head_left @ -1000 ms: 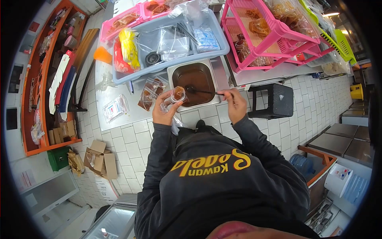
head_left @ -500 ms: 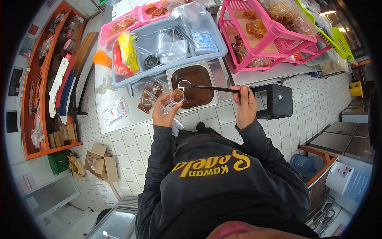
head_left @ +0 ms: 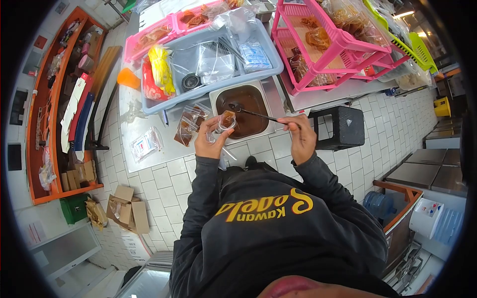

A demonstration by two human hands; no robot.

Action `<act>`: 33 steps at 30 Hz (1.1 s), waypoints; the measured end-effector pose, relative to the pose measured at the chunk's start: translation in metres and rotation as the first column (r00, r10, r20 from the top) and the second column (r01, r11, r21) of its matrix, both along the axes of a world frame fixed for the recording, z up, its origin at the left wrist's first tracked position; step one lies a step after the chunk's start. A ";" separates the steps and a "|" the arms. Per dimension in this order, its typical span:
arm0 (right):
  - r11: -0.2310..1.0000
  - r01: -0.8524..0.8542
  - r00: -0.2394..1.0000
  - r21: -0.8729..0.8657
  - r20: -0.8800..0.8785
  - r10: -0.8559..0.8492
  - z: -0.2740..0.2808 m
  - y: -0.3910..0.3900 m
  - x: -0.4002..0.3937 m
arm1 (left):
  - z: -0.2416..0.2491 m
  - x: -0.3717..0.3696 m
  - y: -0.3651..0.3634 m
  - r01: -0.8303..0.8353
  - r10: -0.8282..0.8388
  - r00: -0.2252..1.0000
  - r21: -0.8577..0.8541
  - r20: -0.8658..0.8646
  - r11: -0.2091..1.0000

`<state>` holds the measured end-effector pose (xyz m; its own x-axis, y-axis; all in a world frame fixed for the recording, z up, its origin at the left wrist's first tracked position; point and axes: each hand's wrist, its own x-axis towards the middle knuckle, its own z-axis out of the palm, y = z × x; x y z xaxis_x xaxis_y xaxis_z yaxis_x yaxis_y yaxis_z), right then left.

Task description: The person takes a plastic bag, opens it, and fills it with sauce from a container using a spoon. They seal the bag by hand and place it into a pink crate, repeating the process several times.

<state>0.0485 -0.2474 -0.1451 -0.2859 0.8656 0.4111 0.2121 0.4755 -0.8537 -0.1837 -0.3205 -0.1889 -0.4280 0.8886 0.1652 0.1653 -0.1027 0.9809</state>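
I judge the filling partly done: my left hand [head_left: 211, 141] has its fingers clamped round the small clear bag [head_left: 226, 119] just in front of the steel sauce pan [head_left: 243, 110], some brown sauce already inside and the mouth unsealed. My right hand [head_left: 296, 133], fingers pinched on the ladle [head_left: 251, 112], has dropped its bowl back into the pan since half a second ago, when it hung raised above the sauce.

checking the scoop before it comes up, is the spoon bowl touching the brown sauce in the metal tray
Touching. The head view shows the spoon, held by the right hand, with its bowl end dipped into the brown sauce in the metal tray, no gap visible.
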 end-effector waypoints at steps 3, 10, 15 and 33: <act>0.975 -0.177 0.952 0.131 0.273 0.136 -0.001 0.006 -0.016 | 0.023 -0.001 0.002 -0.014 0.027 0.970 0.054 -0.240 0.998; 0.808 -0.340 0.935 -0.481 -0.265 0.235 0.001 -0.018 -0.078 | 0.062 0.001 -0.007 -0.108 0.140 0.887 0.099 -0.441 0.989; 0.392 -0.576 0.811 -0.718 -0.562 0.161 0.014 -0.009 -0.099 | 0.059 -0.021 -0.018 -0.018 0.030 0.987 0.081 -0.156 0.997; 0.960 -0.279 0.954 0.023 0.122 0.274 0.037 -0.029 -0.200 | 0.070 -0.112 -0.050 -0.001 -0.003 0.998 -0.075 -0.057 0.997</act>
<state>-0.1511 -0.2763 -0.1079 -0.5598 0.7295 0.3930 0.1647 0.5628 -0.8100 -0.2955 -0.3710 -0.1191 -0.4185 0.8999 0.1225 0.2213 -0.0297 0.9747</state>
